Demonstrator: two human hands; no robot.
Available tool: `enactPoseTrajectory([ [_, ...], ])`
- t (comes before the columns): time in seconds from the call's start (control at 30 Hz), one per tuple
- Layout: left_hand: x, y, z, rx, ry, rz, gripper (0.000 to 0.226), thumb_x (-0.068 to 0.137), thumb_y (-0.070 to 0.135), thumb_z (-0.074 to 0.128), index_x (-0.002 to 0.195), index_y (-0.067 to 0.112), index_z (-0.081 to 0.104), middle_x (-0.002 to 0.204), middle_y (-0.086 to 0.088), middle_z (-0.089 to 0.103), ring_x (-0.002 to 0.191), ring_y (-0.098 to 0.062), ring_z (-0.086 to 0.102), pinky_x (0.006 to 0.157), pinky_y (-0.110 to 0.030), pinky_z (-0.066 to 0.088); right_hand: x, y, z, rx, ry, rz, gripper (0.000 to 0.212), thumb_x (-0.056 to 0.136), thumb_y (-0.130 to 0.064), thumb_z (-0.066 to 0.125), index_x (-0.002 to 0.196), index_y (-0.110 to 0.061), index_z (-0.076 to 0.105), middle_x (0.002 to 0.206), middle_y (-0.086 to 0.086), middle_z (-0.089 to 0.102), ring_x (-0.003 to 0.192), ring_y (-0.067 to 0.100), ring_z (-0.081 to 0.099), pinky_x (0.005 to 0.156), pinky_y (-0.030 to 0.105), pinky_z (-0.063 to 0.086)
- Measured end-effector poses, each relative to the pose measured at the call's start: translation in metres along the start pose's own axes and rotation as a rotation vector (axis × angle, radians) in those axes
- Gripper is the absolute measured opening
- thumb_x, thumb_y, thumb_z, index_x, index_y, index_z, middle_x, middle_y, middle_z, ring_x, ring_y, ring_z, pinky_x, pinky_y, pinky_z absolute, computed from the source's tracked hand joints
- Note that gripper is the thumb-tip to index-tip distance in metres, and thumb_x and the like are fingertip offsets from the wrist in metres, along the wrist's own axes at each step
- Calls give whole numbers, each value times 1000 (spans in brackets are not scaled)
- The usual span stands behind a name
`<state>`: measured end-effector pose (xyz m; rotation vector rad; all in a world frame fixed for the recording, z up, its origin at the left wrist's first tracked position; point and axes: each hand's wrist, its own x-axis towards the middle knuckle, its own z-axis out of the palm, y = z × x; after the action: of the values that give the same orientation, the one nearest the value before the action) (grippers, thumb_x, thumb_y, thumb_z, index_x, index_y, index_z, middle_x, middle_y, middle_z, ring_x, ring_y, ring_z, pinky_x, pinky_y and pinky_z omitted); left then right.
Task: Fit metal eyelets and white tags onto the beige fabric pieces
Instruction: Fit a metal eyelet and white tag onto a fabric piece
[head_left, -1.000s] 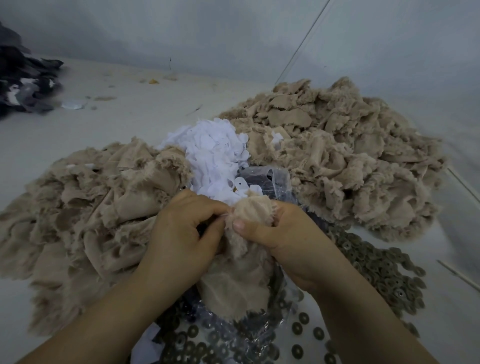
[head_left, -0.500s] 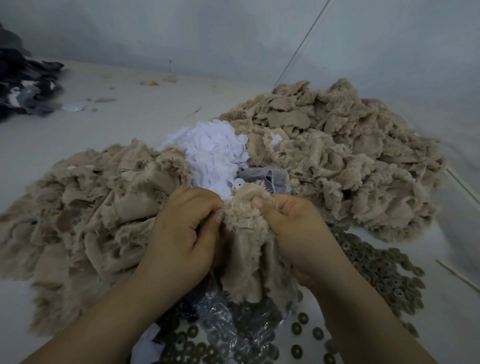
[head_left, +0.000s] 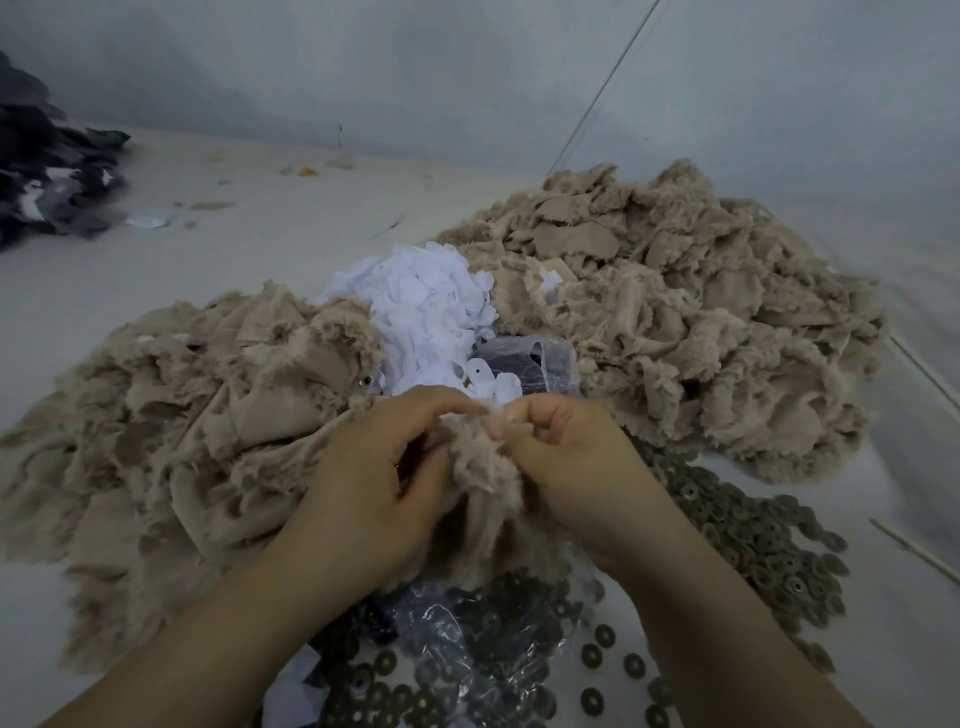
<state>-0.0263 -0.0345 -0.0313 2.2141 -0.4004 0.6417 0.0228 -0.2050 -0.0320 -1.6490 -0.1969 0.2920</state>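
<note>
Hands at work near the table's front edge: left hand (head_left: 374, 483) and right hand (head_left: 566, 457) both pinch one frayed beige fabric piece (head_left: 485, 467) between them. Keeping its edge taut should help seat an eyelet squarely.

Bare grey tabletop (head_left: 249, 249) lies open far left, up to dark crumpled cloth heap (head_left: 47, 176). Frayed beige fabric mounds, left (head_left: 171, 415) and right (head_left: 675, 312), flank heaped white paper tags (head_left: 421, 312); scattered dark metal eyelets (head_left: 753, 540) cover near right.
</note>
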Motion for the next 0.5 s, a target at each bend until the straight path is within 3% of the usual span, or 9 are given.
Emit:
enactPoseTrajectory([
  [0.07,1,2,0,12,-40,3,38,83,8,61,115,27,69,95,29,63,87,12,59,73,0,40,-1,0,3,21,-25,-9,18,92,-16,69,81,-1,67,74,26,69,63,29,60,62,47,53],
  [0.17,0,1,-1,30,-61,-17,29,79,6,61,97,23,77,86,30,64,83,9,61,69,-3,43,0,-3,-3,-69,58,-36,24,95,-19,64,72,-11,69,52,10,59,41,13,47,44,21,40],
  [0.27,-2,-2,-2,-5,11,-161,18,87,11,65,73,21,71,62,16,63,62,1,60,55,-8,41,3,-3,-10,-122,116,-59,45,97,-37,59,86,6,63,63,22,51,54,19,43,54,31,42],
  [0.37,-1,-4,-1,-83,124,-314,22,89,9,67,69,19,67,56,4,62,44,-4,50,43,-10,34,0,-6,-11,-77,-102,17,81,76,-67,69,92,12,58,78,30,59,67,26,51,74,45,54],
  [0.43,0,-2,-1,-93,149,-332,19,89,9,66,71,16,66,57,-1,62,43,-5,47,42,-13,34,-4,-6,-9,-69,-307,109,62,71,-56,80,91,2,69,92,24,71,81,36,68,89,50,56],
  [0.5,1,-1,-2,-106,123,-319,20,91,8,62,72,13,62,55,0,57,43,-6,44,42,-15,33,-3,-3,-6,41,-337,131,32,80,-33,78,98,-8,75,101,16,75,96,33,72,93,51,55],
])
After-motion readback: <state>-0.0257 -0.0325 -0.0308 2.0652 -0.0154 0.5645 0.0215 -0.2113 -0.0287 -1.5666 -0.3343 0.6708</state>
